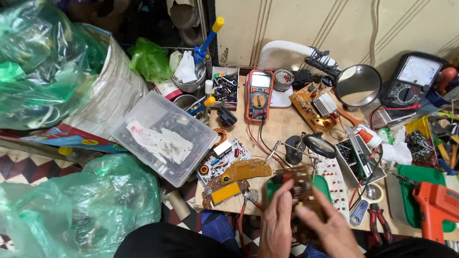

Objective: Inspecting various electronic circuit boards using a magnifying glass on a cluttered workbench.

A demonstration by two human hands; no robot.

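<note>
Both hands are down at the bottom centre of the frame, wrapped around a brown circuit board (pixel 300 191) held up on edge. The left hand (pixel 276 224) cups its left side, fingers together; the right hand (pixel 330 228) pinches the right edge. It's a bit blurry. Just behind sits a green tray (pixel 321 184), and an orange multimeter (pixel 258 94) sits further up.

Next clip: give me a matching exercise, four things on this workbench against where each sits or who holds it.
Things:
1. brown circuit board
2. orange multimeter
3. clear plastic box
4. orange drill

Places:
A. far right edge, on a green tray
B. held between the left hand and right hand
C. left of the wooden board, lid shut
D. back of the bench, beside the white hose

Pairs: 1-B, 2-D, 3-C, 4-A
</note>
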